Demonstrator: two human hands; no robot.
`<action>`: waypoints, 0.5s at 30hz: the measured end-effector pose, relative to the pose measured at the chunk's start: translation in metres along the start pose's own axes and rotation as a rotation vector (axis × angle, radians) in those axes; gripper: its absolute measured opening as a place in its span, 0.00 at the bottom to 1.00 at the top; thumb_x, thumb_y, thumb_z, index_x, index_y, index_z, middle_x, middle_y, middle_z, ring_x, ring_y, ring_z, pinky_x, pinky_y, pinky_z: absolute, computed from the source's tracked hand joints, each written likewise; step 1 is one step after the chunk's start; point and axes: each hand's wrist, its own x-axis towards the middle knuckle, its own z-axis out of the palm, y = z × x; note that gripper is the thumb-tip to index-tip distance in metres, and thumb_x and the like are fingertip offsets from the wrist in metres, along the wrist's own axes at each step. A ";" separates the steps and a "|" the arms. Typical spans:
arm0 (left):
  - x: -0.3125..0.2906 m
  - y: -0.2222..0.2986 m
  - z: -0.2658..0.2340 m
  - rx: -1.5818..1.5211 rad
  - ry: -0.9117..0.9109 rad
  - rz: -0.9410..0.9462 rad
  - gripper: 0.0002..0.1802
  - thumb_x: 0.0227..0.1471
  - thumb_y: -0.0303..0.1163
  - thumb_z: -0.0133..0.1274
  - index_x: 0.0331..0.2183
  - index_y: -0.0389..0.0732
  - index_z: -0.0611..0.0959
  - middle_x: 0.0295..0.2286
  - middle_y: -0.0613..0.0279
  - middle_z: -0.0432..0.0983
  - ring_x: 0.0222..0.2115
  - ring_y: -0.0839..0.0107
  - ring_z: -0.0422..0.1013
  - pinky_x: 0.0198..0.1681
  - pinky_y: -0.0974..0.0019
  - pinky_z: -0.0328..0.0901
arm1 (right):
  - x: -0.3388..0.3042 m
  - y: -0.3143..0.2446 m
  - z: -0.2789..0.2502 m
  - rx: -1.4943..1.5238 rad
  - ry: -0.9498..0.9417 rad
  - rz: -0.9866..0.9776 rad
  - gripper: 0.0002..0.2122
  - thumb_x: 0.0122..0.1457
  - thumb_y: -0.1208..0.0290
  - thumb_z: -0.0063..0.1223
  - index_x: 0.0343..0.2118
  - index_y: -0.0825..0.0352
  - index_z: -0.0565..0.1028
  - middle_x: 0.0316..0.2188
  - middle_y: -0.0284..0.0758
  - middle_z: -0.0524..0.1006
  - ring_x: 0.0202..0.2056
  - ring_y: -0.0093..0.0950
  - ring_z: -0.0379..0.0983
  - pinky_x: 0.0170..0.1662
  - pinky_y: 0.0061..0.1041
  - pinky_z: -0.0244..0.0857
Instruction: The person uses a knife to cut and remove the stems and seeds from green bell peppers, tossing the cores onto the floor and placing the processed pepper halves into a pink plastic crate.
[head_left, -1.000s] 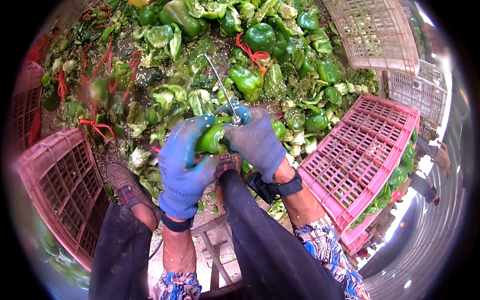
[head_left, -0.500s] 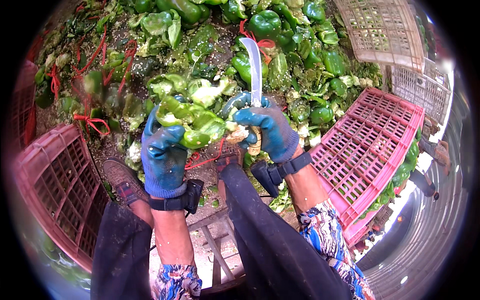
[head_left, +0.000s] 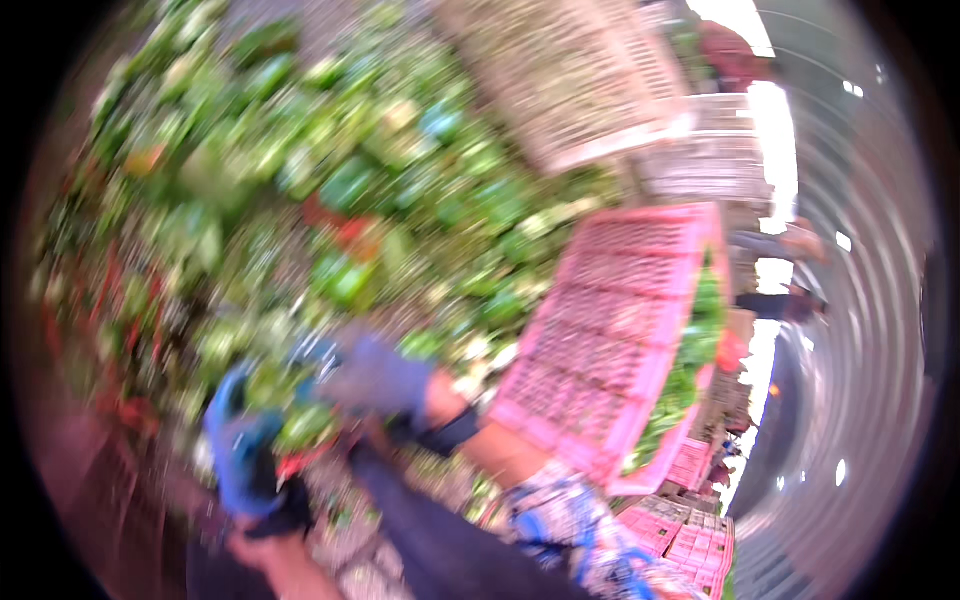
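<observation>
Motion blur smears much of the view. My left hand (head_left: 245, 440), in a blue glove, is at the lower left, curled against a piece of green bell pepper (head_left: 303, 425). My right hand (head_left: 370, 375), gloved in blue and grey, reaches in just right of it. Its fingers are smeared, and the knife it held earlier cannot be made out. Beyond both hands spreads a heap of green peppers and scraps (head_left: 340, 190), with red ties (head_left: 345, 228) among them.
A pink plastic crate (head_left: 610, 330) stands tilted at the right, with green peppers (head_left: 690, 370) along its far side. Behind it are a pale crate (head_left: 570, 80) and a whitish one (head_left: 705, 160). More pink crates (head_left: 690, 540) lie at the lower right. Another person's arm (head_left: 775, 243) shows at the right.
The view has swung to the right, so the heap and crates appear shifted left. Both hands now appear lower and farther left. The curved knife blade no longer shows clearly.
</observation>
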 end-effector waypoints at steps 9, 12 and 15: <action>0.037 -0.077 -0.019 -0.291 0.008 -0.048 0.30 0.56 0.32 0.55 0.59 0.31 0.75 0.45 0.58 0.77 0.44 0.68 0.75 0.50 0.62 0.72 | -0.004 0.112 0.026 0.170 0.401 -0.007 0.13 0.61 0.63 0.64 0.42 0.66 0.84 0.24 0.41 0.80 0.25 0.31 0.76 0.33 0.35 0.72; 0.051 -0.104 -0.018 -0.132 -0.079 0.067 0.28 0.61 0.40 0.55 0.57 0.31 0.76 0.44 0.59 0.76 0.43 0.69 0.74 0.49 0.64 0.71 | -0.024 0.152 0.025 -0.075 0.232 0.315 0.22 0.61 0.60 0.65 0.56 0.62 0.80 0.23 0.43 0.80 0.25 0.39 0.79 0.32 0.40 0.73; 0.054 -0.104 -0.016 0.058 -0.140 0.214 0.30 0.66 0.47 0.54 0.55 0.30 0.77 0.44 0.60 0.75 0.42 0.70 0.74 0.48 0.67 0.70 | -0.052 0.110 0.018 -0.207 0.510 -0.271 0.38 0.59 0.55 0.69 0.71 0.60 0.66 0.23 0.44 0.79 0.26 0.44 0.79 0.34 0.42 0.74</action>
